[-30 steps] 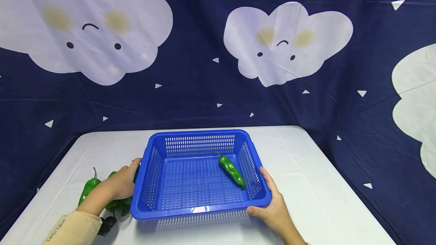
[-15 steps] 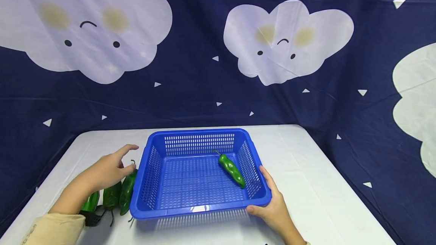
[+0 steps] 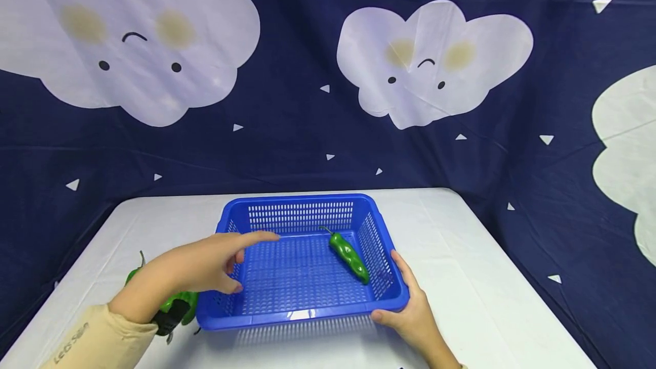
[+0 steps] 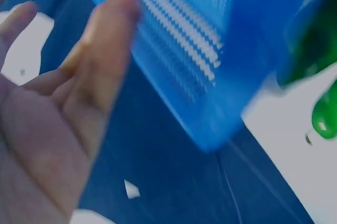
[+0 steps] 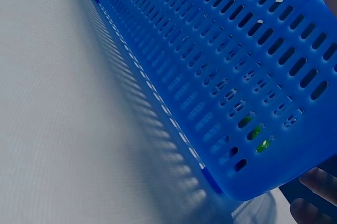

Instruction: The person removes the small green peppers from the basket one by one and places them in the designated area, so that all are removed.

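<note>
A blue plastic basket (image 3: 302, 316) with slotted walls stands mid-table, one long green pepper (image 3: 349, 258) lying in its right half. My left hand (image 3: 212, 261) hovers over the basket's left side, thumb and index finger spread apart with nothing between them. In the left wrist view that hand (image 4: 73, 92) is blurred beside the basket wall. At the near right corner, my right hand (image 3: 412, 315) grips the basket, thumb on the front rim and fingers along the right side. Green peppers (image 3: 189, 307) lie left of the basket, partly hidden under my left forearm.
A white cloth (image 3: 487, 295) covers the table. Behind it hangs a dark blue curtain (image 3: 297, 158) printed with clouds and small triangles. A black strap-like piece (image 3: 171, 316) shows below my left wrist.
From beside the peppers at the left, my left hand has moved right, over the basket, its fingers spread. My right hand, the basket and the pepper in it stay in place.
</note>
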`<action>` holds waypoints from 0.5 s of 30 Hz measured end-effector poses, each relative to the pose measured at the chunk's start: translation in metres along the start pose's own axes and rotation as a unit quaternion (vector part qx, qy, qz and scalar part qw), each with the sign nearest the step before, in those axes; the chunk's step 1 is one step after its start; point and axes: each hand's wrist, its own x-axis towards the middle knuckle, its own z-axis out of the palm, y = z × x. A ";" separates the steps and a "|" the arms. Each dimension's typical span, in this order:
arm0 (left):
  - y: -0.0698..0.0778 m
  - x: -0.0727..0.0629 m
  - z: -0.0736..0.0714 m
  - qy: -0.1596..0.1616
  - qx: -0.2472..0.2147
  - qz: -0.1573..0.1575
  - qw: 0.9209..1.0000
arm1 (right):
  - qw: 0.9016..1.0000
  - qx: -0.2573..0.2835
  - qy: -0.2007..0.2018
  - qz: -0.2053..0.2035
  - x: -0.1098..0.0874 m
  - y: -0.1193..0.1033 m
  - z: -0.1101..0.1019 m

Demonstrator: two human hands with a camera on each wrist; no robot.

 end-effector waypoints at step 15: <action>0.011 0.055 0.036 -0.187 0.084 -0.096 0.974 | 1.000 0.011 -0.007 -0.009 0.000 0.000 0.000</action>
